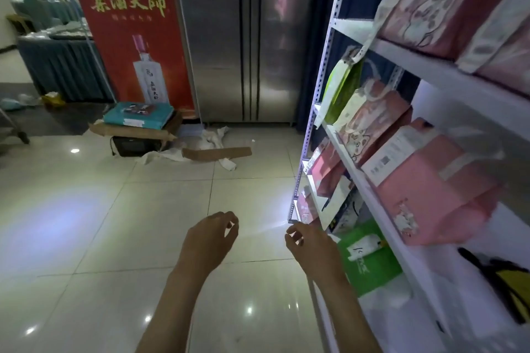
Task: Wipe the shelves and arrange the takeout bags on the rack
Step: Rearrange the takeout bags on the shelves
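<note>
Pink bags shelved, both hands empty

Pink paper takeout bags point(436, 180) are seen leaning on the white metal rack point(370, 189), up and to the right of the right hand point(311, 243). Both hands — the left hand point(209, 238) included — are held loosely curled over glossy floor tiles point(114, 223), nothing gripped. A green bag point(370, 261) lies just beside the right wrist.

Top-shelf pink bags point(447, 0) cut off by the upper and right edges. Yellow-black item point(507, 286) clipped at the right edge, can't identify. Labels on the green bag point(370, 258) too blurred to read.
</note>
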`<state>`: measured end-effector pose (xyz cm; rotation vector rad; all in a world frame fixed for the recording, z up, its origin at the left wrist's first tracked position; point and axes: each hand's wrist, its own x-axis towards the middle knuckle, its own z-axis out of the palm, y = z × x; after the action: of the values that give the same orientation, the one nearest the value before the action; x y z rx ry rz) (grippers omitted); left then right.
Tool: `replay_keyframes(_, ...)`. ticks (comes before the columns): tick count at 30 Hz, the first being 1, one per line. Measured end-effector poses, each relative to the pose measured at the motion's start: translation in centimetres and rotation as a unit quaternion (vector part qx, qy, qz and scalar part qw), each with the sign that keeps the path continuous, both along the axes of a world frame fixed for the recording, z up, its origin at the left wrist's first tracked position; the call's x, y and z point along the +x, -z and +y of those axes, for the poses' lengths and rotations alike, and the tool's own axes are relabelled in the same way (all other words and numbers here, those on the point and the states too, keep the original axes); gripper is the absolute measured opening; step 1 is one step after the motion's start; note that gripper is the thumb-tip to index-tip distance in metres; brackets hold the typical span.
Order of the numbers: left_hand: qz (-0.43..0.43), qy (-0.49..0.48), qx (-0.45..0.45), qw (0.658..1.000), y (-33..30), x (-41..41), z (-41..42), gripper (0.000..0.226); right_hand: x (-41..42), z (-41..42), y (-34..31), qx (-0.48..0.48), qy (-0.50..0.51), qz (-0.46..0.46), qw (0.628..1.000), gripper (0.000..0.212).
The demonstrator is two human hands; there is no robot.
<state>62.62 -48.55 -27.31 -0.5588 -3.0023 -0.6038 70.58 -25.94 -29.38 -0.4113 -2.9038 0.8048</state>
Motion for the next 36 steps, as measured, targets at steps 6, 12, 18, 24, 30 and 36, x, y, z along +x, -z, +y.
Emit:
replay_keyframes(6,-0.006,0.071,0.023,0.997,0.2,-8.4,1.6,0.019,-5.6,-0.2,0.0,-0.007,0.060,-0.001,0.998,0.018)
replay_keyframes(12,-0.013,0.134,0.048,0.990,0.6,-18.4,0.5,0.020,-13.8,-3.0,-0.4,0.020,0.104,-0.016,0.994,0.018)
replay_keyframes(18,-0.001,0.199,0.067,0.978,-0.4,-26.8,0.1,0.020,-20.2,-5.6,-2.3,0.024,0.186,-0.025,0.982,0.016)
replay_keyframes(24,-0.009,0.250,0.088,0.964,-0.2,-32.2,4.0,0.020,-23.3,-4.8,-1.9,0.003,0.259,-0.019,0.966,0.023)
replay_keyframes(30,-0.019,0.326,0.077,0.942,0.8,-37.0,11.3,0.019,-26.0,-0.3,-0.7,-0.010,0.330,-0.002,0.944,0.017)
replay_keyframes(36,-0.009,0.380,0.036,0.924,0.0,-41.8,18.6,0.020,-30.7,4.8,-0.2,-0.058,0.374,0.042,0.925,0.013)
